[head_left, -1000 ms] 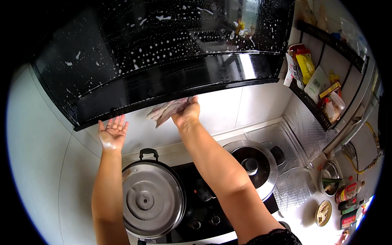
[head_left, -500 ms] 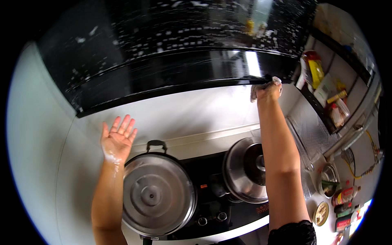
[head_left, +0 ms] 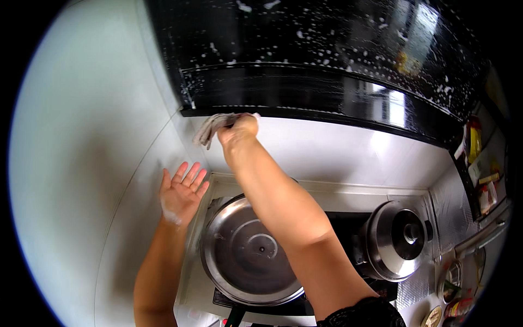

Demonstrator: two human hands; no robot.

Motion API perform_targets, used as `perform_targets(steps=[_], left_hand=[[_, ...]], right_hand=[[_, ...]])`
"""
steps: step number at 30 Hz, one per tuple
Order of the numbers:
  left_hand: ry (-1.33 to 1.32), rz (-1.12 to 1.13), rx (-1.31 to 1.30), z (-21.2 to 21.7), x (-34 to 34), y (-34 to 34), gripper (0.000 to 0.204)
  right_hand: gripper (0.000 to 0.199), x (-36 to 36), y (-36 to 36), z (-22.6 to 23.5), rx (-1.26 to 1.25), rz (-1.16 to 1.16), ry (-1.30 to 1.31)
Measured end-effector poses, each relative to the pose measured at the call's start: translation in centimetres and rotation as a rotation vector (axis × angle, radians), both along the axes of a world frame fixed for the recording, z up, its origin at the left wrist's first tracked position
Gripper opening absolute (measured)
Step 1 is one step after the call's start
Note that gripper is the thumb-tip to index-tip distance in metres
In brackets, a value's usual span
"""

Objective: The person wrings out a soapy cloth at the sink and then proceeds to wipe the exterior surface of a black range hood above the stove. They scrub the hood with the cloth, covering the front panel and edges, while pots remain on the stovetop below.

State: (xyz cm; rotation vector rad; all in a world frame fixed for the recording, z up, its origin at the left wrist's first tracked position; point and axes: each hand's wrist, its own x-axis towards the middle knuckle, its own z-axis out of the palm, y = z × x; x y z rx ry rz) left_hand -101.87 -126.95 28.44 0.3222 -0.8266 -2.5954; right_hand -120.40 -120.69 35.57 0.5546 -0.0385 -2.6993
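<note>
A crumpled greyish cloth [head_left: 208, 129] is gripped in my right hand [head_left: 241, 129], against the lower edge of the black range hood [head_left: 272, 90] near its left end. White suds speckle the hood's glossy front. My left hand [head_left: 184, 197] hangs in the air near the left wall, palm up and fingers spread, with a patch of foam at the wrist. Nothing is in it. Below my right forearm lies a wide steel lid [head_left: 231, 259], partly hidden by that arm.
On the black cooktop [head_left: 348, 223], a steel pot [head_left: 389, 253] with a dark-centred lid stands at the right. A shelf holding packets [head_left: 475, 139] is at the far right. Bowls [head_left: 451, 280] and a red-labelled bottle [head_left: 458, 307] sit at the lower right.
My right hand has carried the cloth leftward along the hood's lower edge, from its right end to its left. The view has turned left. My left hand stays open.
</note>
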Motion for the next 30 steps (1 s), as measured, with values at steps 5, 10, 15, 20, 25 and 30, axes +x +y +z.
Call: perform_targets(steps=[5, 10, 15, 20, 25, 30], left_hand=[[0.003, -0.037, 0.049, 1.7, -5.3, 0.7, 0.067], [0.083, -0.21, 0.041, 2.1, -9.3, 3.6, 0.072], [0.11, -0.358, 0.058, 0.7, -8.7, 5.0, 0.076], [0.071, -0.281, 0.087, -1.8, -5.6, 2.7, 0.076], [0.009, -0.173, 0.077, -3.6, -2.0, -0.6, 0.071], [-0.007, -0.126, 0.068, -3.9, 1.0, -2.6, 0.071]], right_hand=[[0.009, -2.1, 0.0, -2.4, 0.0, 0.156, 0.045], [0.017, -7.4, 14.5, -5.5, 0.234, -0.054, 0.184], [0.016, -3.2, 23.8, 0.0, 0.274, -0.27, 0.25], [0.022, -3.7, 19.7, -0.5, 0.097, -0.198, 0.41], [0.018, -1.7, 6.2, -0.3, 0.141, 0.062, 0.28], [0.016, 0.3, -6.2, -0.4, 0.109, 0.218, 0.271]])
